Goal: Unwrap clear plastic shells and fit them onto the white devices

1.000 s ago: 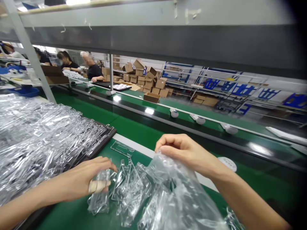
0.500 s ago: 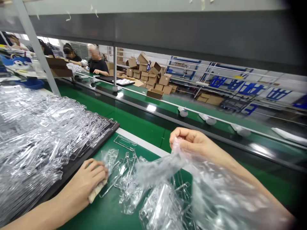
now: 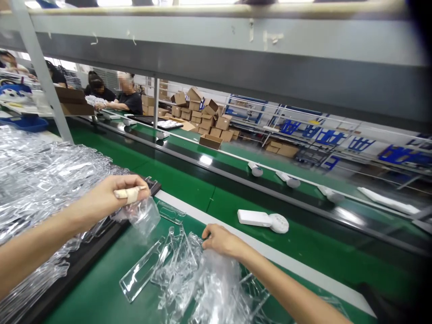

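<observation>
My left hand (image 3: 130, 191), with a pale wrap on one finger, is closed on a crumpled clear plastic bag (image 3: 146, 219) at the edge of the black tray. My right hand (image 3: 219, 239) is pinched at the top of a larger cloudy plastic bag (image 3: 218, 281), which hangs over a heap of clear plastic pieces (image 3: 177, 270) on the green table. A flat clear plastic frame (image 3: 140, 271) lies left of the heap. Another clear frame (image 3: 171, 212) rests by the white strip, between my hands.
A black tray (image 3: 91, 261) at left is piled with clear plastic pieces. Past the white strip, a white round-headed part (image 3: 263, 219) lies on the green belt (image 3: 189, 189). Further white parts (image 3: 288, 178) line the far ledge. A grey beam (image 3: 216, 63) crosses overhead; co-workers sit far left.
My left hand has risen from the table toward the tray, now with a crumpled bag. My right hand has moved left and down with its bag. A white part has appeared on the belt.
</observation>
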`<state>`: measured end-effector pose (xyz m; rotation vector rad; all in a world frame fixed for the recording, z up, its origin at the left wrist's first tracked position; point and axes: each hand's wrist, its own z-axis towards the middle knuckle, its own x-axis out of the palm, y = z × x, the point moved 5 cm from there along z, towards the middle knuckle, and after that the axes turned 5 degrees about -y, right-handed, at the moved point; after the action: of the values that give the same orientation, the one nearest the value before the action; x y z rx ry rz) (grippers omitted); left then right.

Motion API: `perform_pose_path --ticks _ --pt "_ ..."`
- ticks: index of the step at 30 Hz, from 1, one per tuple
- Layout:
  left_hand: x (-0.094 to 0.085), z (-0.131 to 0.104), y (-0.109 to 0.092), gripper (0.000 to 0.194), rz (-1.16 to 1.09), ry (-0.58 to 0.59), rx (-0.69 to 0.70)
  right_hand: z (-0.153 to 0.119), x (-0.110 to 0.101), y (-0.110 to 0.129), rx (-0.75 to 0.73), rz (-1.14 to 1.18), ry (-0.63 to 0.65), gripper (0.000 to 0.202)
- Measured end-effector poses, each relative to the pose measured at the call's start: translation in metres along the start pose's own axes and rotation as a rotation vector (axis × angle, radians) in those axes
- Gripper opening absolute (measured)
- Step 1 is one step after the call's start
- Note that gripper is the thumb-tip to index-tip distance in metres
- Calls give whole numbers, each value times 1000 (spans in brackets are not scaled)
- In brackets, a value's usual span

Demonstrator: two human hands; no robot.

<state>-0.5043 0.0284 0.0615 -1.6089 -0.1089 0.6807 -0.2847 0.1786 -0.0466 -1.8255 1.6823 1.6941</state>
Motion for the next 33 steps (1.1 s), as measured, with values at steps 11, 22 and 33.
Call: perform_pose_path --ticks 11,22,33 --pt "-4 3 -9 35 -47 -94 66 -34 -25 23 -237 39 6 6" --pt "78 4 -43 29 -487 213 124 -82 -91 105 -612 71 -209 11" --pt "113 -10 -54 46 -485 444 196 -67 -89 131 -693 -32 -991 25"
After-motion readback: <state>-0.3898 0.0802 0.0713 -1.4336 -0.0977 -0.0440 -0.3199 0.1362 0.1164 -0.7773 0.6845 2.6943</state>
